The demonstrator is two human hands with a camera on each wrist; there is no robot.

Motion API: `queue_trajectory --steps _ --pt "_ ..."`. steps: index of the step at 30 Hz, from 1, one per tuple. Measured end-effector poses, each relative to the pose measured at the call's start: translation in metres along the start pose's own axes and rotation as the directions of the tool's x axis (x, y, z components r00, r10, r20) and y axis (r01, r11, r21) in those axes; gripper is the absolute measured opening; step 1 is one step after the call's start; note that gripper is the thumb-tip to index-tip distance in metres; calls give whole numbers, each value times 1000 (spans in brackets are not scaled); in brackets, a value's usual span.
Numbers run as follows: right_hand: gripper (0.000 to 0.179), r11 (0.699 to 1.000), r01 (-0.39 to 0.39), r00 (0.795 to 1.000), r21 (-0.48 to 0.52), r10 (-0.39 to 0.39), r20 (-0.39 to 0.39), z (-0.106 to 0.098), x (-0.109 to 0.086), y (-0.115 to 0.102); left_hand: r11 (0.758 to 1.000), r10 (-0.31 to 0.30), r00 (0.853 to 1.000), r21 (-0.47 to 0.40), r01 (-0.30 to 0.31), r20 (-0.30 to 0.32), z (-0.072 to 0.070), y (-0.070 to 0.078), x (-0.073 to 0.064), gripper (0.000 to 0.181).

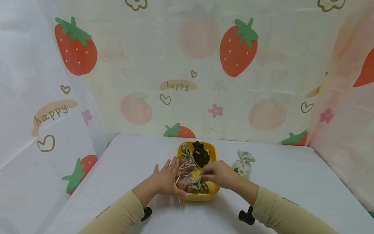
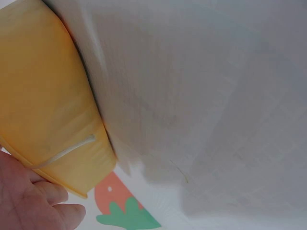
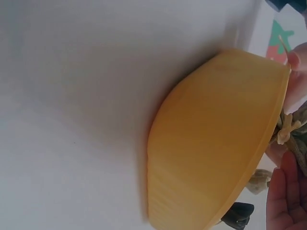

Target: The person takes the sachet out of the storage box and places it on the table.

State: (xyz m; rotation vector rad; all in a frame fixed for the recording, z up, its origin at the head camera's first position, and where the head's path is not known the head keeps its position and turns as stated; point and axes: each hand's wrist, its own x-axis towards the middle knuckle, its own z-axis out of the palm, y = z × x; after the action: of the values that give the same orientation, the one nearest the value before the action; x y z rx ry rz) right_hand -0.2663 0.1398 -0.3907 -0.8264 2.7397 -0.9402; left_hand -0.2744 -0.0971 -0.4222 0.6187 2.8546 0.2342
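A yellow basket (image 1: 201, 197) on the table holds several small drawstring pouches. My left hand (image 1: 166, 180) lies along its left side, fingers fairly straight and spread, with the thumb at the front left corner. In the left wrist view, fingers (image 2: 48, 191) touch the rim, where a pale cord hangs over. My right hand (image 1: 220, 174) reaches over the right rim and pinches the gathered top of a grey-green pouch (image 1: 198, 187) at the front. Beside that pouch is a pink pouch (image 1: 184, 182); behind are an olive-beige pouch (image 1: 184, 158) and a black pouch (image 1: 201, 157).
A white pouch (image 1: 243, 164) with a daisy stands on the table right of the basket, just behind my right forearm. The white table (image 1: 140, 156) meets a strawberry-printed curtain (image 1: 187, 65) at the back. Black wrist-camera parts (image 1: 246, 216) show under the sleeves.
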Motion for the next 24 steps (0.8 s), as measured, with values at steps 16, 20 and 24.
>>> queue_trajectory --steps 16,20,24 --pt "9 999 -41 996 3 41 -81 -18 -6 -5 1000 -5 1000 24 5 -3 4 -2 4 136" --pt "9 999 -38 995 25 40 -96 -22 -7 -5 1000 -4 1000 26 4 -3 3 -1 3 135" --pt "8 999 -31 992 38 35 -117 -28 -9 -5 1000 0 1000 13 0 -8 2 -1 1 135"
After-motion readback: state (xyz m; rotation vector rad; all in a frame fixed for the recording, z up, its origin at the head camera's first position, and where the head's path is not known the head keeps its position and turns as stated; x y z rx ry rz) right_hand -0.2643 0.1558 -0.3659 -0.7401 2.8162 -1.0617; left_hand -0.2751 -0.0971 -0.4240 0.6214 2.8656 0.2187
